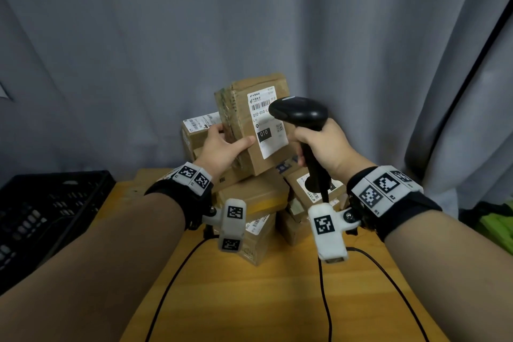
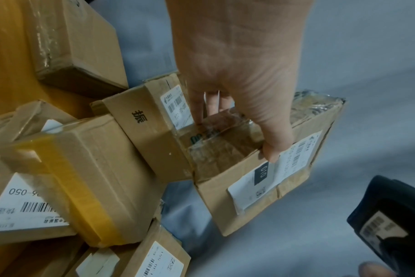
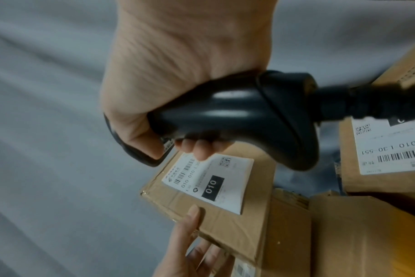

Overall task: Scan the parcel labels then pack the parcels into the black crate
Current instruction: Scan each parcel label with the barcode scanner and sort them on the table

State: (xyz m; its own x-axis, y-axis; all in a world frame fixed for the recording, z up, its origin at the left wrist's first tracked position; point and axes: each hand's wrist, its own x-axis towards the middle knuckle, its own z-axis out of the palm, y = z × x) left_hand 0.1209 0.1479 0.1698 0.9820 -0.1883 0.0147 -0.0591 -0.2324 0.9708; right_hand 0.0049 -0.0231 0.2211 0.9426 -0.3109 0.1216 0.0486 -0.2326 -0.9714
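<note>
Holding the cardboard parcel (image 1: 256, 130) up above the heap, I have my left hand (image 1: 222, 148) clamped on its taped side, thumb pressed on the labelled front and fingers wrapped round the back. Its white shipping label (image 1: 266, 122), with a black "010" block, faces me, and the parcel tilts slightly. My right hand (image 1: 326, 147) is closed tight round the handle of the black barcode scanner (image 1: 301, 115), whose head sits just in front of the label's upper right part, covering some of it. Below lies the pile of other parcels (image 1: 258, 203), stacked unevenly on the wooden table (image 1: 277, 300). The scanner's cable (image 1: 326, 300) trails across the tabletop towards me. The black crate (image 1: 52, 208) stands off the table's left edge, well apart from the raised parcel. A grey curtain (image 1: 138, 36) hangs behind.
</note>
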